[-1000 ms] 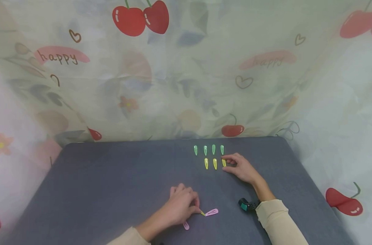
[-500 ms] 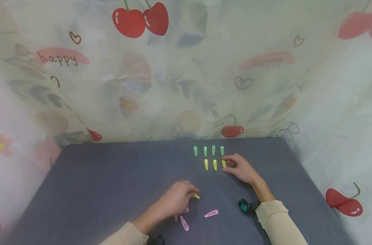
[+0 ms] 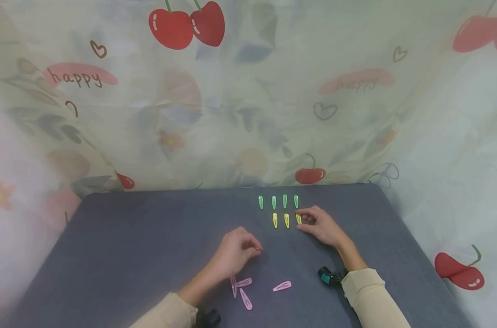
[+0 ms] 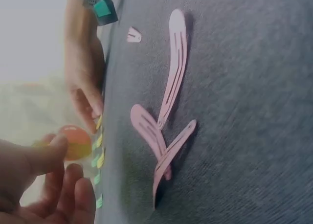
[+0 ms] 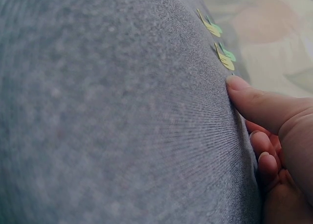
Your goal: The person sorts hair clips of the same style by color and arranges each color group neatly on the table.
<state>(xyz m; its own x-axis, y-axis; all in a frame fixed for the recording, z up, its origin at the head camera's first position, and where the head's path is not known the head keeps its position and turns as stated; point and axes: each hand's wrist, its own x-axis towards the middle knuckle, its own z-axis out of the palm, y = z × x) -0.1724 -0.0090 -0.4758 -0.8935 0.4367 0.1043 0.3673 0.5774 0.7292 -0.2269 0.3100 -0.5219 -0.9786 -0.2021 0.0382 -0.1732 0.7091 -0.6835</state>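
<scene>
My left hand point(image 3: 237, 250) is raised over the middle of the table and pinches a yellow snap hair clip point(image 4: 80, 150) between thumb and fingertips; the head view mostly hides this clip. At the right end of a row of three yellow clips, my right hand point(image 3: 323, 225) holds the last yellow hair clip point(image 3: 299, 219) by its ends between thumb and forefinger. Two more yellow clips stand beside it, one of them a yellow clip point(image 3: 287, 221). Behind them runs a row of several green hair clips, including a green clip point(image 3: 274, 202).
Several pink hair clips lie near the front, three of them close together, including a pink clip point(image 3: 246, 299) by my left forearm. A separate pink clip point(image 3: 282, 286) lies further right. The dark grey table point(image 3: 150, 237) meets a patterned curtain point(image 3: 232, 114) behind.
My left hand has lifted the yellow clip from beside the separate pink clip and moved it away from me, uncovering the pink clips near the front. My right hand stays in place.
</scene>
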